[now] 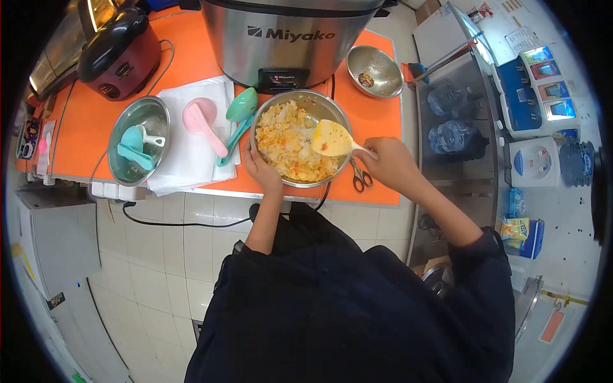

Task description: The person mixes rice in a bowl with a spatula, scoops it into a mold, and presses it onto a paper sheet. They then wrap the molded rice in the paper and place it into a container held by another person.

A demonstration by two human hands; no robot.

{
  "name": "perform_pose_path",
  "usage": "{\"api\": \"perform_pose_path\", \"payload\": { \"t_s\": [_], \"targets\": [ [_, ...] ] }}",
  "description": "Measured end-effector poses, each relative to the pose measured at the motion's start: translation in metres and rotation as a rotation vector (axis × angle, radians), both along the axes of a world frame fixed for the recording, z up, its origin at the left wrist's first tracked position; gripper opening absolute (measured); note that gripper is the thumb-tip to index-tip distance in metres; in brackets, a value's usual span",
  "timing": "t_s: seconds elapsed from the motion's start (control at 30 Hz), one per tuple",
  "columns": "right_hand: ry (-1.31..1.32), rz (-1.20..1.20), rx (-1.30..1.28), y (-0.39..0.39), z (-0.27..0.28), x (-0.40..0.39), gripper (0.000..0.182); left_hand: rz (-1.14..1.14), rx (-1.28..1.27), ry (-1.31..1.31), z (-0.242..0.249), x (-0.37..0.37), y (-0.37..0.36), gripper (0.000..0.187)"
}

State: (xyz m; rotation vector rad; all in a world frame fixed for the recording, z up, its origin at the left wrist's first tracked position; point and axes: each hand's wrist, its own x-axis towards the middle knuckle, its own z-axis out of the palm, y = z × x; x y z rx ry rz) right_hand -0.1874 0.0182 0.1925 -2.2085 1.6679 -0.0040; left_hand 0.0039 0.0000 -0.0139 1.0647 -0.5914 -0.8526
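Note:
A metal bowl (pixel 348 118) stands at the front of the orange table, holding yellowish fried rice (pixel 281 137) with orange bits and a paler patch of white rice. My left hand (pixel 263 171) grips the bowl's left side near its rim. In my right hand (pixel 389 163) is the handle of a cream rice paddle (pixel 332 139), whose blade lies over the right part of the rice with some grains stuck to it. Directly behind the bowl stands a large Miyako rice cooker (pixel 287 48).
Left of the bowl, a pink ladle (pixel 201 118) and a green ladle (pixel 242 105) lie on white paper sheets (pixel 172 166). Another metal bowl (pixel 115 159) holds utensils. Scissors (pixel 359 182) and a second metal bowl (pixel 389 80) are on the right. A dark red cooker (pixel 121 57) stands back left.

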Motion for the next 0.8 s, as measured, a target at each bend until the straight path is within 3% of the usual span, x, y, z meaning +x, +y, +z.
{"api": "perform_pose_path", "payload": {
  "t_s": [0.07, 0.13, 0.23, 0.3, 0.47, 0.53, 0.57, 0.63, 0.7, 0.73, 0.8],
  "targets": [
    [-0.079, -0.048, 0.048, 0.007, -0.027, -0.007, 0.026, 0.008, 0.051, -0.056, 0.003, 0.001, 0.001, 0.033],
    [0.046, 0.015, -0.001, 0.039, -0.085, -0.016, 0.033, 0.029, 0.060, -0.122, 0.003, 0.001, 0.002, 0.033],
    [0.196, -0.039, 0.046, 0.045, -0.100, -0.010, 0.041, 0.060, 0.090, -0.163, 0.009, -0.002, -0.002, 0.033],
    [0.202, -0.072, 0.076, 0.029, -0.108, -0.009, 0.036, 0.059, 0.116, -0.141, 0.011, -0.002, 0.002, 0.032],
    [0.369, 0.291, 0.294, -0.067, -0.109, 0.006, 0.031, 0.095, 0.180, -0.171, 0.015, -0.005, 0.003, 0.032],
    [0.509, 0.605, 0.335, -0.084, -0.089, 0.017, 0.035, 0.108, 0.190, -0.191, 0.021, -0.003, 0.004, 0.031],
    [0.519, 0.607, 0.340, -0.078, -0.076, 0.017, 0.035, 0.118, 0.202, -0.202, 0.023, -0.005, 0.005, 0.031],
    [0.377, 0.174, 0.605, -0.046, -0.045, 0.020, 0.037, 0.119, 0.203, -0.165, 0.022, -0.006, 0.004, 0.031],
    [0.369, 0.209, 0.379, -0.005, -0.051, 0.011, 0.035, 0.131, 0.214, -0.136, 0.022, -0.006, 0.005, 0.031],
    [0.373, 0.216, 0.384, -0.003, -0.064, 0.011, 0.035, 0.129, 0.239, -0.179, 0.025, -0.006, 0.005, 0.031],
    [0.394, 0.101, 0.228, 0.003, -0.089, 0.021, 0.032, 0.120, 0.262, -0.235, 0.026, -0.005, 0.005, 0.031]
  ]
}}
